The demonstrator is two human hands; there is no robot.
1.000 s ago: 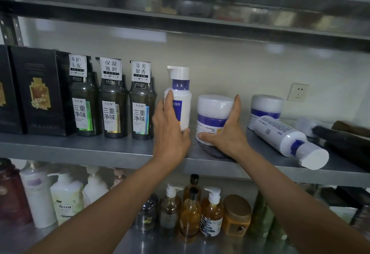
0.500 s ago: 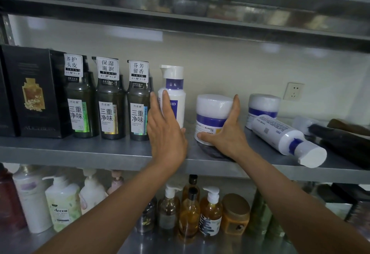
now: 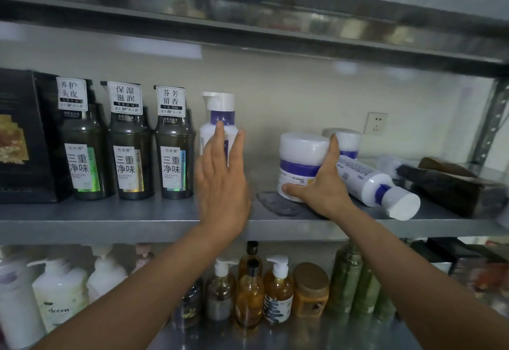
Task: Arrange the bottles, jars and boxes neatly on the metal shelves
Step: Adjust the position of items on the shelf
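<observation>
Middle metal shelf (image 3: 110, 220): grey steel, carries everything noted here. Far left, black box (image 3: 24, 140), upright. Next, three dark green bottles (image 3: 129, 156) in a row, white tags on the necks. White pump bottle (image 3: 220, 107), purple band, upright just right of the third green one. White jar (image 3: 300, 154), purple band, apart from the pump bottle, in front of a second jar (image 3: 348, 140).

Left hand (image 3: 223, 187): fingers straight, flat against the pump bottle. Right hand (image 3: 322, 189): clasps the jar, thumb at its base, forefinger up its side.

Versus 0.5 s ago: gap between pump bottle and jar is wider; the pump bottle sits closer to the green bottles.
</observation>
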